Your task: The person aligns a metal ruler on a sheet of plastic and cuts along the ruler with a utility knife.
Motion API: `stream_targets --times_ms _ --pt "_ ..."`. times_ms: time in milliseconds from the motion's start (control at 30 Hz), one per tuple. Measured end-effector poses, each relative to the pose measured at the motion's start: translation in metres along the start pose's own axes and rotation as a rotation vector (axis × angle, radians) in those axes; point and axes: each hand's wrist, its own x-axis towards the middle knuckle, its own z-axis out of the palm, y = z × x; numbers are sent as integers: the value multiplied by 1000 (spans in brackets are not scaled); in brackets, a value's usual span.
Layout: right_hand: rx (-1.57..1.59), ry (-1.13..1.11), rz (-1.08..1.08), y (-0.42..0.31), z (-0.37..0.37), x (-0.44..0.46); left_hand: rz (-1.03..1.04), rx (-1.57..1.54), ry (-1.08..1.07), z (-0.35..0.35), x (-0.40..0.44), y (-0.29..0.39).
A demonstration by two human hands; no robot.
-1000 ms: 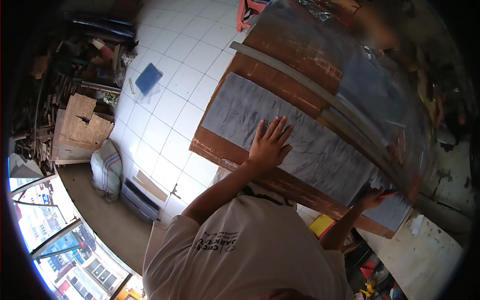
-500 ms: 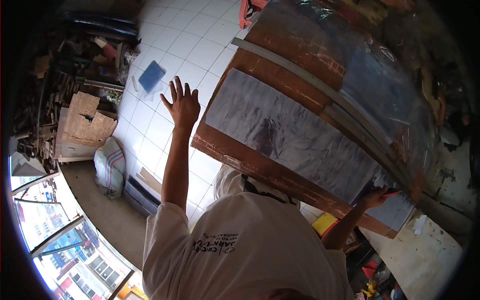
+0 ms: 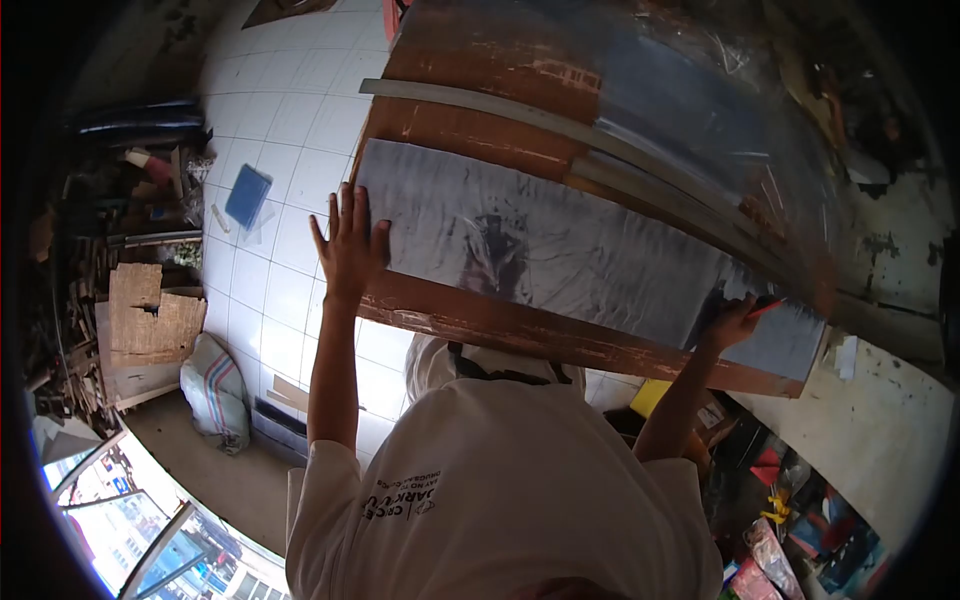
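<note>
A long grey sheet (image 3: 590, 250) with streaky, wrinkled marks lies across the brown board of the worktable (image 3: 450, 312). At the sheet's left end, my left hand (image 3: 352, 245) is spread, its thumb over the sheet's edge and its other fingers along the board's edge. Near the sheet's right end, my right hand (image 3: 732, 322) is closed around a thin red tool (image 3: 765, 308), close to a dark patch on the sheet. What the tool's tip touches is too small to tell.
Behind the sheet, a long flat strip (image 3: 480, 100) crosses the board, with clear plastic (image 3: 690, 110) beyond. A blue flat item (image 3: 247, 195) lies on the tiled floor. A white sack (image 3: 213, 390) and broken brown board (image 3: 150, 315) stand left; clutter fills the lower right.
My left hand has gone from the sheet's middle, out over the floor, to the sheet's left end. My right hand still holds the red tool. The view has turned.
</note>
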Motion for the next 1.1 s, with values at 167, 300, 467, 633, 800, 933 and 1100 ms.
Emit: stream_targets --times_ms 167,300,467,633,800,933,1100 --pt "-9 4 19 -5 -1 -2 -144 171 119 2 4 -1" --pt "-1 20 39 -5 0 -2 244 -264 28 -4 -20 43" --pt "117 36 32 5 -4 0 -67 40 60 19 -8 44" --pt "116 52 62 -8 0 -3 237 -195 -18 15 -24 140" --pt "92 61 84 1 -1 -4 477 -152 -66 15 -53 233" --pt "163 24 48 4 -6 -3 610 -101 -111 11 -74 307" --pt "265 -68 145 -2 -11 -4 758 -112 -151 14 -99 393"
